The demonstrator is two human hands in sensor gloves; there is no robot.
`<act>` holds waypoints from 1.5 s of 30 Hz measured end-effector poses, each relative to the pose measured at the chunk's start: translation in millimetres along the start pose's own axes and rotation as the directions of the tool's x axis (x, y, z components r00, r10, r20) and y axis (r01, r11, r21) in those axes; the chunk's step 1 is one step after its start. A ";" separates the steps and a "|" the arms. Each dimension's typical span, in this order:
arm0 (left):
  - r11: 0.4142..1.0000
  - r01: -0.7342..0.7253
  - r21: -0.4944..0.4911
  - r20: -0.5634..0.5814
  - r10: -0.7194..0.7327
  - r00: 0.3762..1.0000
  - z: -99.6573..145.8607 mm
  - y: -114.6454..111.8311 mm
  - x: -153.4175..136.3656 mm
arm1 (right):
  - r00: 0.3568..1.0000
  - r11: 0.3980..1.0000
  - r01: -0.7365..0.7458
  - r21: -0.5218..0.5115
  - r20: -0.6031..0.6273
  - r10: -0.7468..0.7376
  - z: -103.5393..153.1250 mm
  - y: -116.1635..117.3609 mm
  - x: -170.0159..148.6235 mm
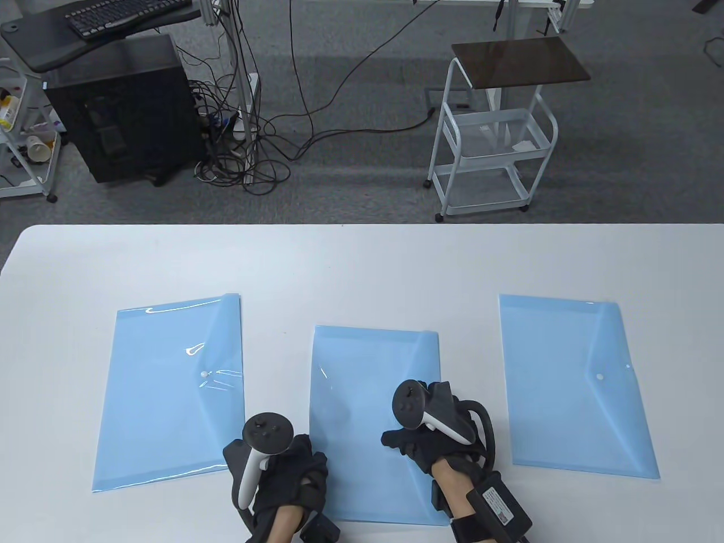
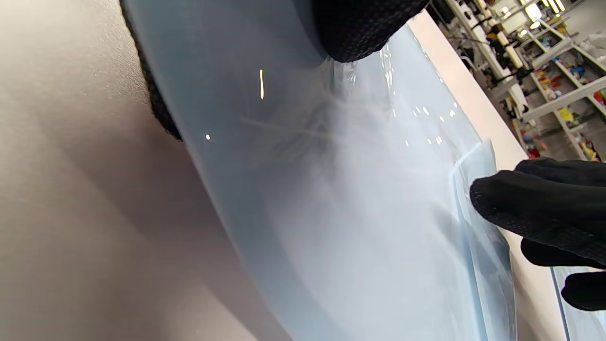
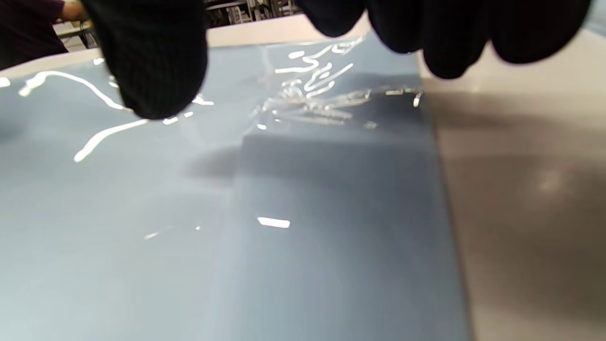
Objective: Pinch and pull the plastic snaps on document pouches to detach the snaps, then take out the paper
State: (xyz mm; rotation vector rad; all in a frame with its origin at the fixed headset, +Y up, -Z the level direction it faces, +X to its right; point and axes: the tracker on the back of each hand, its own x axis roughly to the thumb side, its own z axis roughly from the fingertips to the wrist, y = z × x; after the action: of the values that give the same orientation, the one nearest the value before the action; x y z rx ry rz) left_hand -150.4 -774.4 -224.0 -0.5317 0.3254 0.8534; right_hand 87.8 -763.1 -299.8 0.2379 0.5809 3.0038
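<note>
- The left hand (image 1: 280,472) pinches the near left edge of the middle pouch (image 1: 362,407).
- The right hand (image 1: 435,427) rests on its flap, fingers curled; whether it grips cannot be told.
- Three glossy, translucent blue pouches lie flat on the white counter (image 1: 362,260).

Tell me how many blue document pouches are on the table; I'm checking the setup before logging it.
3. The left pouch, the middle pouch under both hands, and the right pouch, lying side by side on the white table. None seems hidden.

Right hand (image 1: 432,421) hides middle pouch's (image 1: 362,396) snap (wrists cropped).
</note>
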 end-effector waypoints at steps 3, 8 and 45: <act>1.000 0.004 0.004 0.000 -0.004 1.000 0.2 -0.3 0.2 | 0.999 0.999 -0.031 0.032 -0.014 0.031 -7.2 3.7 3.9; 1.000 0.013 0.007 0.002 -0.013 1.000 0.2 -0.8 0.5 | 0.984 0.983 -0.175 0.054 -0.015 0.176 -15.5 8.7 19.4; 1.000 0.026 0.009 -0.021 -0.026 0.999 -0.9 -0.5 -0.8 | 0.910 0.903 -0.414 -0.117 -0.025 0.414 -30.1 21.6 50.0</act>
State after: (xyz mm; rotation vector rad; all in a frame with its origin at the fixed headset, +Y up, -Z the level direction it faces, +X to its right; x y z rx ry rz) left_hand -150.6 -775.7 -224.2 -0.5361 0.3408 0.8209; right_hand 32.7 -789.0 -312.3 0.4008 0.3865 3.4335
